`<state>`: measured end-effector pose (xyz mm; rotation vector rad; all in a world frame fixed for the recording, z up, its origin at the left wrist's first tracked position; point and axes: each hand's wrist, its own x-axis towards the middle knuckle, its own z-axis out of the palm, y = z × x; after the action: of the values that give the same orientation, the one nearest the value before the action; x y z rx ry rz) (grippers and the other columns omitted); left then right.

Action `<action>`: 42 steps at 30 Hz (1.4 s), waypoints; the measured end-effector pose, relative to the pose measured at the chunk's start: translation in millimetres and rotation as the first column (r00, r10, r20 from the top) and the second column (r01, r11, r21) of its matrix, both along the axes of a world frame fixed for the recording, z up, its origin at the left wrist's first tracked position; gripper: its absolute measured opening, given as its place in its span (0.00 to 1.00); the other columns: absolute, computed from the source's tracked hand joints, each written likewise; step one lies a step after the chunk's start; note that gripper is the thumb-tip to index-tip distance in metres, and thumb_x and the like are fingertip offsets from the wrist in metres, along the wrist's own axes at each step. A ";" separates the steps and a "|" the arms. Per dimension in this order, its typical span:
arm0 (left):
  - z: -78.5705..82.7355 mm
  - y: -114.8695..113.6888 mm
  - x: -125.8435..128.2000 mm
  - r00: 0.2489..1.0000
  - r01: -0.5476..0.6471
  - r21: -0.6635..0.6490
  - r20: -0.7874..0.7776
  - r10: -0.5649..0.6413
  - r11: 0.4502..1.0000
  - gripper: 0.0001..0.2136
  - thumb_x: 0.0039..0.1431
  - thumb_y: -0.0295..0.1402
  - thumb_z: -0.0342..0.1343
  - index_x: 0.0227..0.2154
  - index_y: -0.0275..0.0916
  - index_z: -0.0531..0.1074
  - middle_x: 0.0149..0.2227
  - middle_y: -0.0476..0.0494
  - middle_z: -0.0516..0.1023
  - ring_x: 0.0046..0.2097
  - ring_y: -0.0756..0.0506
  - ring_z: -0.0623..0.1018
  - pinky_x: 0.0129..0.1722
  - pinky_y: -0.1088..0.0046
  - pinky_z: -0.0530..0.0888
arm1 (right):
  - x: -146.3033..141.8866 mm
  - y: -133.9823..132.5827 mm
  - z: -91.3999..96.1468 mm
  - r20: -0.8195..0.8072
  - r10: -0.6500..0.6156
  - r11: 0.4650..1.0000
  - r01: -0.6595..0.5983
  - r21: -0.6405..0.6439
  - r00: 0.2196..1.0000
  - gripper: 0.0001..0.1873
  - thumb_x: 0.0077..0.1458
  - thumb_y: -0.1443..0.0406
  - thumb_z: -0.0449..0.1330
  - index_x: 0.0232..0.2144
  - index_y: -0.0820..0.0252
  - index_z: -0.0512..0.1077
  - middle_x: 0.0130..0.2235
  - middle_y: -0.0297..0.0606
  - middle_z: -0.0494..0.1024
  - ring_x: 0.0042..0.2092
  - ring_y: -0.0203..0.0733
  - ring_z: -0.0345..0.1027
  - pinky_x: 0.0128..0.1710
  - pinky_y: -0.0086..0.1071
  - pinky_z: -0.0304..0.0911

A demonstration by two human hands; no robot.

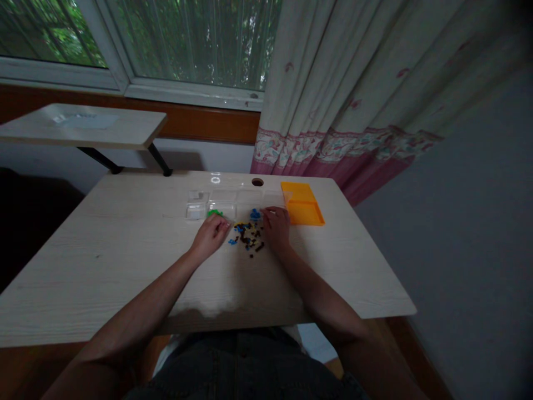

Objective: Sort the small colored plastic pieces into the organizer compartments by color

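Observation:
A clear plastic compartment box [222, 195] lies across the table, with small green pieces [215, 213] in a left front compartment and small blue pieces [255, 214] further right. My left hand [209, 234] is at the box's front edge beside the green pieces, its fingers curled together; whatever is between the fingertips is too small to make out. Just right of the blue pieces, my right hand [276, 225] bends over the box's front edge with fingers drawn together, their tips partly hidden. Between the hands lies a loose pile of small dark brown, blue and yellow toy-brick-like pieces [249, 236].
An open orange plastic case [306, 212] lies right of the clear box. Behind the box is a round cable hole [257, 182] in the wooden table [137, 250]. A raised shelf [137, 125] on black legs stands at the back left. Curtains [325, 100] hang behind the table.

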<state>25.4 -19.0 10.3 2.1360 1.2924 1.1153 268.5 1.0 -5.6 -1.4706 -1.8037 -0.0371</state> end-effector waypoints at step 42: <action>-8.3 0.7 -3.7 0.921 0.166 0.047 -0.364 -0.138 0.985 0.07 0.63 0.35 0.52 0.39 0.40 0.72 0.39 0.40 0.71 0.45 0.41 0.71 0.46 0.62 0.69 | -3.5 -1.3 -0.2 -0.033 0.072 0.997 -0.073 -0.027 0.997 0.13 0.61 0.64 0.55 0.45 0.55 0.77 0.41 0.41 0.76 0.47 0.44 0.64 0.50 0.40 0.59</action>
<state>21.7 -18.3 2.0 2.5375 1.2173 0.7428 265.0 -0.3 -5.8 -1.4165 -1.8370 0.0487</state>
